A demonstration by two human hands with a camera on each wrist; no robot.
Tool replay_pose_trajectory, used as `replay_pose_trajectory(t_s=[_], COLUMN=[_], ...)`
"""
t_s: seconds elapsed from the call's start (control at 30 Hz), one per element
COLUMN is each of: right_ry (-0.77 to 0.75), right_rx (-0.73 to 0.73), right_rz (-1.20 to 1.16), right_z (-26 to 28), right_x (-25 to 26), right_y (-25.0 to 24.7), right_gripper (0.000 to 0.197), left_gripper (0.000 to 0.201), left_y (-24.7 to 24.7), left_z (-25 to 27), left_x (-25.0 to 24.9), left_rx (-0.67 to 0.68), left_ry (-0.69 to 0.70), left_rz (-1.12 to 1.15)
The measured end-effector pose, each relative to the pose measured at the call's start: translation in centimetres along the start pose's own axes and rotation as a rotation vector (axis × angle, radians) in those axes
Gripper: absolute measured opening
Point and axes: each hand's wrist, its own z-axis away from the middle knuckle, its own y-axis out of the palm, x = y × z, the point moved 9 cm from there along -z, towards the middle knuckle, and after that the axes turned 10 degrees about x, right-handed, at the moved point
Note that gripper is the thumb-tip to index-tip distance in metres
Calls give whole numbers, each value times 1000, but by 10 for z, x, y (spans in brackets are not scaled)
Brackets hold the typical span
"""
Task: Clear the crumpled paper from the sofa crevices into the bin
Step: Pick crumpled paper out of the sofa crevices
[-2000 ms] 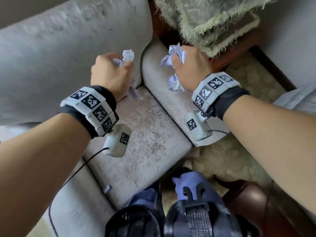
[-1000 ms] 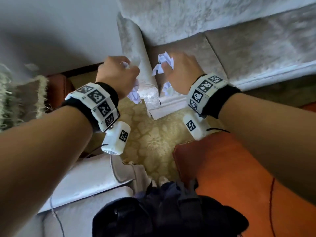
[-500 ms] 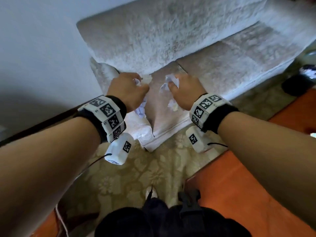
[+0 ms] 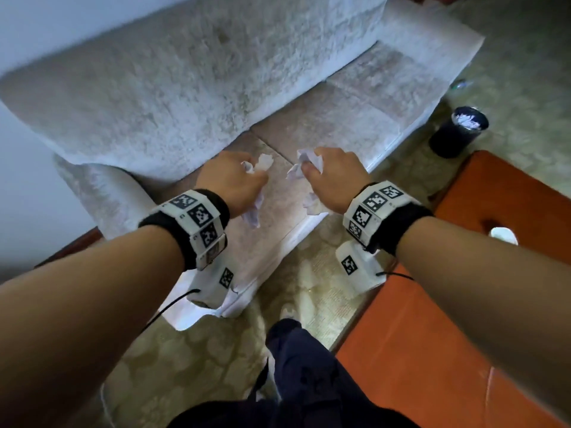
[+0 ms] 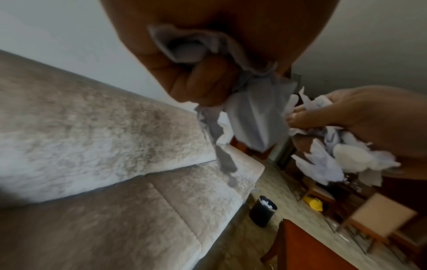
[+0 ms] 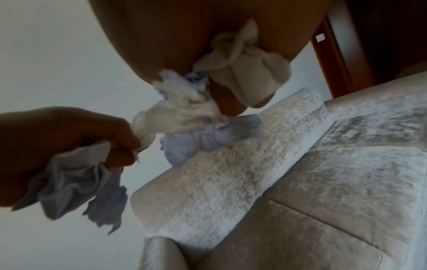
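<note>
Both hands hover side by side over the near end of a pale grey sofa (image 4: 191,75). My left hand (image 4: 234,180) grips a wad of crumpled white paper (image 4: 261,163), and a strip of it hangs below the fist (image 5: 251,120). My right hand (image 4: 332,177) grips another bunch of crumpled paper (image 4: 304,160), with scraps sticking out on both sides (image 6: 184,113). A black round bin (image 4: 457,131) holding white paper stands on the floor at the sofa's front, to the right of the hands. The bin (image 5: 262,212) also shows in the left wrist view.
An orange-red table (image 4: 463,319) with a small white object (image 4: 503,236) on it fills the lower right. Patterned carpet (image 4: 197,359) lies between it and the sofa. My dark-trousered legs (image 4: 302,366) are at the bottom. A wooden chair (image 5: 381,221) stands beyond the bin.
The view has swung from an armchair round to the long sofa, and the bin has come into sight at the right. Both hands still grip their paper and stay side by side.
</note>
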Motion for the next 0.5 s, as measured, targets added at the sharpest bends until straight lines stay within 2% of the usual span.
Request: replay_pose_trajectory(t_s=[0.13,0.27,0.37,0.5], right_ry=[62,162,278,448], right_rx=[-58,-125,-183,-269], right_rz=[-49,-136,-131,-260], right_z=[-45,-73,-80,-84], right_x=[-54,-133,-196,-276], right_y=[-53,-108,-145,-181], right_gripper=[50,35,38,42], left_gripper=[21,26,31,26], left_y=[7,45,82,132], left_z=[-85,-157,-200,-238], left_x=[-84,-163,-217,-295], left_rx=[-8,126,207,277], left_ry=[117,201,245,400], left_rz=[-65,-73,-48,-209])
